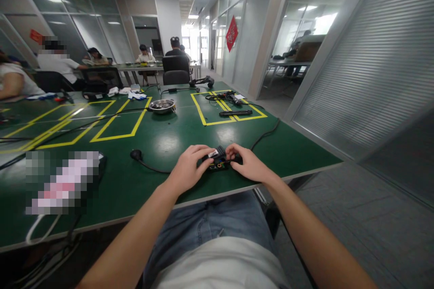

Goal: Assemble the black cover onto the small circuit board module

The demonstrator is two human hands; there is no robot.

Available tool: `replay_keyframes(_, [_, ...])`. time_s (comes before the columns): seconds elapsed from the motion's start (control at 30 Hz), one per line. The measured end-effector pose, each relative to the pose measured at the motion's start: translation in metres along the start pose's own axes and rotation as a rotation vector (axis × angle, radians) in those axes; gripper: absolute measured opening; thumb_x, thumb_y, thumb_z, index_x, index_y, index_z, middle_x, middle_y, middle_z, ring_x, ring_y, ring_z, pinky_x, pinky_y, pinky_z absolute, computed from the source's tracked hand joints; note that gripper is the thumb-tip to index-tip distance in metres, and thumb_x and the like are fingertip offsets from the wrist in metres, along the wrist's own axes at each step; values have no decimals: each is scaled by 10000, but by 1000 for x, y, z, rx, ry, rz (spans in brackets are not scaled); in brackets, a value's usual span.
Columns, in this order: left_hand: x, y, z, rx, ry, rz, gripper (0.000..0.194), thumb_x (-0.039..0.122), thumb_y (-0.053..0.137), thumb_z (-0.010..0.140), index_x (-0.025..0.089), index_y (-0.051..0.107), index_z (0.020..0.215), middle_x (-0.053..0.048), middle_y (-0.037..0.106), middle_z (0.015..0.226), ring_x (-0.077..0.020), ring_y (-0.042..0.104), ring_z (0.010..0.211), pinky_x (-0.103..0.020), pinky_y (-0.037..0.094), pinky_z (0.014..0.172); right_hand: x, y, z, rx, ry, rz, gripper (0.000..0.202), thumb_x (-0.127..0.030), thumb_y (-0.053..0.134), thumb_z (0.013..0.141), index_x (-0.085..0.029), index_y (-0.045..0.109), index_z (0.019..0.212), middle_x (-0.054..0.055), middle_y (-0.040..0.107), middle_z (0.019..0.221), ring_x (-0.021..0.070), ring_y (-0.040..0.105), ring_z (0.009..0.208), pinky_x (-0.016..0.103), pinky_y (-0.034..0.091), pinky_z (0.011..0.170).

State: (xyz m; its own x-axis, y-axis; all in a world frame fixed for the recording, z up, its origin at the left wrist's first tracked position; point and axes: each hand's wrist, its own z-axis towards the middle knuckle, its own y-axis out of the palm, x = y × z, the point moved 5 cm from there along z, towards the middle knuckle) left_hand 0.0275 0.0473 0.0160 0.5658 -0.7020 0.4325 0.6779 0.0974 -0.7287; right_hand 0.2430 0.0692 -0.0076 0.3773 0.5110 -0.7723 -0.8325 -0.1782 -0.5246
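A small black device with exposed inner parts lies on the green table near its front edge. Over it, tilted up, is a black cover with a white label. My left hand grips the cover and the device from the left, thumb below and fingers on top. At the right end, my right hand has its fingers curled together against the device; what they hold is too small to make out. A black cable with a plug lies left of my left hand, and another cable runs off to the right.
A metal bowl stands farther back. Yellow tape frames on the right hold tangled cables and a black bar. A blurred pinkish object lies at the left. Several people sit in the background.
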Motion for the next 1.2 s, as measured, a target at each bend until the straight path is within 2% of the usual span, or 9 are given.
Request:
replay_keyframes(0.13, [7, 10, -3, -167, 94, 37, 285, 280, 621, 1081, 247, 808, 1293, -111, 773, 1277, -267, 704, 1136, -433, 592, 1022, -1, -1, 0, -8, -2, -18, 315, -97, 584, 741, -222, 616, 1028, 19, 720, 928, 199, 656, 879, 352, 524, 872])
replay_keyframes(0.37, [10, 10, -2, -208, 33, 35, 276, 283, 650, 1063, 255, 800, 1294, -103, 776, 1292, -266, 698, 1136, -436, 571, 1035, -2, -1, -1, -18, 12, -78, 240, -114, 586, 755, -227, 602, 966, 18, 709, 911, 205, 638, 873, 347, 511, 839])
replay_keyframes(0.47, [8, 8, 0, -163, -40, -11, 250, 267, 641, 1060, 244, 775, 1270, -87, 791, 1260, -256, 704, 1130, -416, 566, 1034, -3, -2, -1, -10, 7, -86, 198, -126, 599, 775, -228, 605, 944, 16, 709, 902, 205, 639, 860, 344, 513, 828])
replay_keyframes(0.6, [-9, 4, 3, 0, -241, 85, 191, 191, 660, 1011, 221, 734, 1186, -85, 789, 1164, -276, 706, 1112, -424, 571, 1007, -2, -1, 0, -2, 2, -136, 75, -192, 660, 840, -224, 638, 904, 15, 710, 862, 212, 648, 847, 345, 507, 810])
replay_keyframes(0.7, [-20, 8, 4, -25, -338, 154, 133, 151, 665, 983, 217, 730, 1078, -86, 789, 1096, -295, 717, 1085, -445, 581, 984, 0, -1, 0, -5, 8, -179, 41, -246, 707, 868, -222, 680, 887, 24, 724, 855, 223, 660, 849, 353, 504, 805])
replay_keyframes(0.77, [-21, 10, 4, -56, -333, 150, 130, 142, 642, 989, 213, 740, 1036, -99, 793, 1126, -296, 725, 1103, -453, 582, 1001, 0, 0, 0, -3, 6, -182, 37, -257, 717, 880, -222, 706, 885, 28, 741, 865, 223, 669, 850, 354, 513, 812])
replay_keyframes(0.9, [-8, -1, -1, -19, -203, 157, 153, 198, 619, 1013, 200, 761, 958, -135, 761, 1286, -308, 691, 1237, -457, 547, 1085, 0, 0, 0, 9, 12, -156, 69, -275, 709, 903, -218, 734, 872, 30, 761, 861, 214, 683, 830, 348, 532, 817])
replay_keyframes(1.07, [1, -5, -6, -175, -193, 136, 55, 216, 693, 948, 214, 744, 926, -48, 757, 869, -228, 704, 792, -351, 551, 770, 1, 2, 0, 12, 54, -117, 115, -318, 708, 907, -212, 750, 891, 37, 772, 855, 202, 674, 771, 317, 523, 716])
replay_keyframes(1.2, [2, -4, -4, -189, -202, 108, 100, 204, 687, 951, 210, 739, 866, -36, 749, 803, -206, 683, 730, -327, 517, 737, -1, 2, -1, 26, 57, -130, 114, -313, 703, 910, -209, 746, 891, 27, 760, 838, 185, 648, 733, 307, 511, 696])
